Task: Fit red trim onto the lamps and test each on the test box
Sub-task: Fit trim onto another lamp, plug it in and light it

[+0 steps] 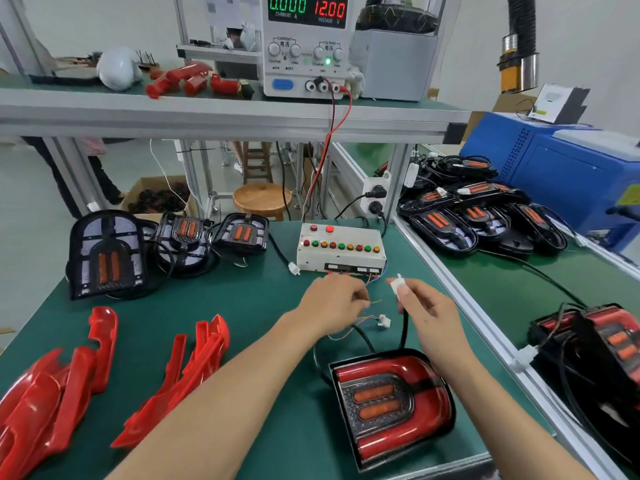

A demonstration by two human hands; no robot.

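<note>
Before the white button-studded test box point(341, 247), the right hand point(431, 318) pinched the trimmed lamp's white plastic plug point(397, 285); the left hand point(332, 304) gripped thin wires point(363, 320); mating them seemingly came next.

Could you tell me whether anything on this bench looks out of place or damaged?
Nothing stands out: the trimmed lamp lies flat, the right hand pinches its white connector, and the test box sits squarely.
</note>
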